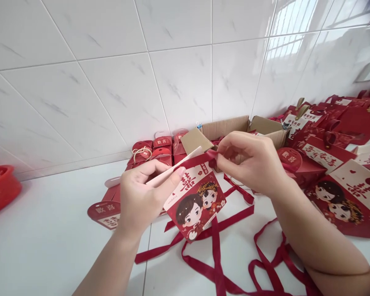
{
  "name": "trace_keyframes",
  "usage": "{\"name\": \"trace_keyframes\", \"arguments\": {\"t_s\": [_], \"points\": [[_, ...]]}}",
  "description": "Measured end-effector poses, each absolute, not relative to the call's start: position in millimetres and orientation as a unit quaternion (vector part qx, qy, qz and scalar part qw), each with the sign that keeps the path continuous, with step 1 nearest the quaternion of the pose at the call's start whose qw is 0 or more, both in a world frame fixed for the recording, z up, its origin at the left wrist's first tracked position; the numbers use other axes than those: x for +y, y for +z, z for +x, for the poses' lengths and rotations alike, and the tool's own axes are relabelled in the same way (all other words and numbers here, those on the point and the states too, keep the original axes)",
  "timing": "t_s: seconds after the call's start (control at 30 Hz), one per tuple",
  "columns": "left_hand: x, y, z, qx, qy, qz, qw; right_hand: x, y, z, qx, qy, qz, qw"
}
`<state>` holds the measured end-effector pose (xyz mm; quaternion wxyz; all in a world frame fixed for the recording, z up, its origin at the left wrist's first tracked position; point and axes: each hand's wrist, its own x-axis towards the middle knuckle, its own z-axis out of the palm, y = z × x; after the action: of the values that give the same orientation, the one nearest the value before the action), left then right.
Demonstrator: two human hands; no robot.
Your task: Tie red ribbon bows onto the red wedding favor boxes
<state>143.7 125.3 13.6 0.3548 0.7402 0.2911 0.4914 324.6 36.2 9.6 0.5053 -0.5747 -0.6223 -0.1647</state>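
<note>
A: Containers, biggest first. What's on the right?
B: A heap of red gift bags (354,117), some with loop handles. Contents hidden. The front one (342,201) has a cartoon couple print.
A: Next?
B: Open cardboard box (228,128) against the tiled wall (185,78), flaps out. Red items inside, mostly hidden behind the right hand (253,160). Can't tell what they all are.
A: Far left?
B: Red basin (6,187), cut off by the view edge, something red in it. Too little shows to name it.
A: Smaller ones?
B: Small red boxes (163,142) left of the cardboard box, grouped near the wall. One has a tan cord (142,153) tied on top. Insides not visible.
A: And the piece in hand?
B: Printed packet (200,201), couple on the front, held tilted above the white floor (61,234), in front of the cardboard box. Contents can't be seen.
A: Fingers?
B: Left hand (142,193): closed on the packet's upper edge, thumb on the front. Right hand: fingers pinched together on a dark red ribbon (193,161) at the packet's upper corner.
A: Small stuff?
B: Loose red ribbons (217,250) crisscross the floor below. Blue clip (198,125) by the box rim.
</note>
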Motion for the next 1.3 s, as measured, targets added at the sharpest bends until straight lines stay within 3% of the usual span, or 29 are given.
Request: {"name": "trace_keyframes", "arguments": {"t_s": [0.2, 0.37, 0.5, 0.6, 0.7, 0.83, 1.3], "points": [[129.3, 13.4, 141.5, 0.261, 0.454, 0.771, 0.362, 46.3, 6.0, 324.8, -0.597, -0.381, -0.452, 0.543], [122.2, 11.5, 138.3, 0.211, 0.441, 0.803, 0.34, 50.5, 4.8, 329.2, -0.595, -0.408, -0.397, 0.568], [107.3, 7.9, 134.9, 0.077, 0.439, 0.865, 0.229, 37.3, 6.7, 325.0, -0.591, -0.426, -0.32, 0.605], [96.9, 4.9, 133.4, 0.007, 0.441, 0.882, 0.168, 22.0, 9.3, 318.2, -0.654, -0.338, -0.312, 0.6], [92.3, 1.4, 132.4, -0.038, 0.432, 0.892, 0.128, 11.2, 11.6, 314.5, -0.713, -0.145, -0.346, 0.593], [94.2, -2.1, 130.2, -0.064, 0.43, 0.897, 0.08, 5.1, 14.6, 314.7, -0.749, 0.046, -0.413, 0.516], [104.6, 0.9, 126.4, -0.049, 0.428, 0.902, 0.039, -1.3, 20.1, 316.2, -0.764, 0.081, -0.448, 0.458]]}}
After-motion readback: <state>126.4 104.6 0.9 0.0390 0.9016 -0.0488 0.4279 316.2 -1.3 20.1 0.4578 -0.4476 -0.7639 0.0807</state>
